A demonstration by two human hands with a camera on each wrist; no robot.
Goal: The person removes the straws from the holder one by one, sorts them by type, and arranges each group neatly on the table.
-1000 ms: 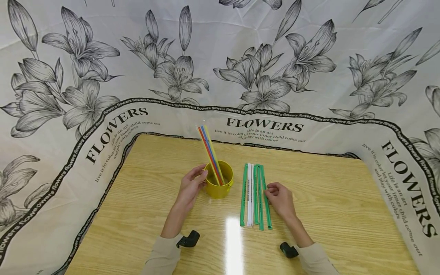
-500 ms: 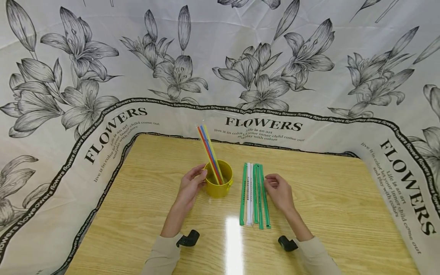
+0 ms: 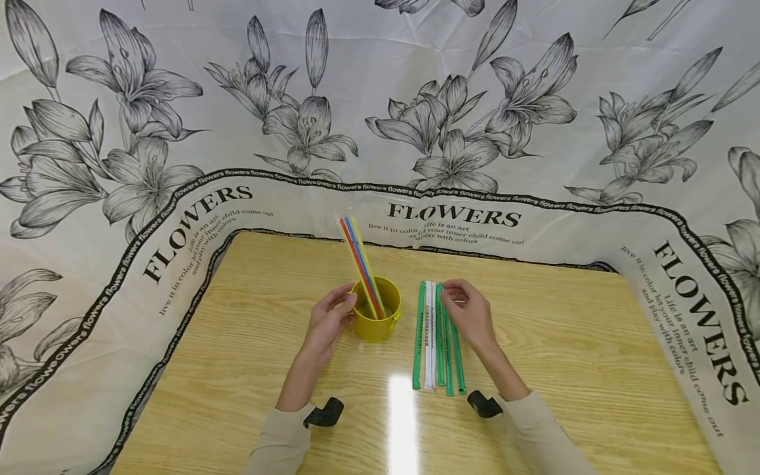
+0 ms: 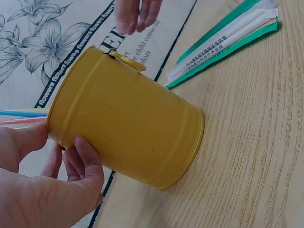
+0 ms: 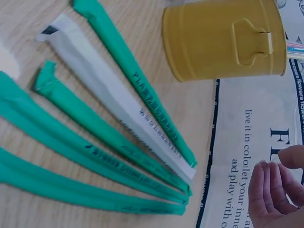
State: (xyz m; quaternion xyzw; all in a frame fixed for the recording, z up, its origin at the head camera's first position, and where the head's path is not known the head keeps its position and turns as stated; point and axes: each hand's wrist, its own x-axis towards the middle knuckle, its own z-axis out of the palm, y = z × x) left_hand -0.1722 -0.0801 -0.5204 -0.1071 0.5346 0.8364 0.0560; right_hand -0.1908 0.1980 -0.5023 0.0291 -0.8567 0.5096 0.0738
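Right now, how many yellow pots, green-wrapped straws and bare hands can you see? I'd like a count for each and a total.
Yellow pot: 1
Green-wrapped straws: 4
Hands: 2, the left hand and the right hand
Total: 7

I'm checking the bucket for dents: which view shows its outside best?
Left wrist view: the yellow bucket appears largest there, uncropped, though the left hand covers part. The head view shows it small, from above; the right wrist shows another side, cropped at top.
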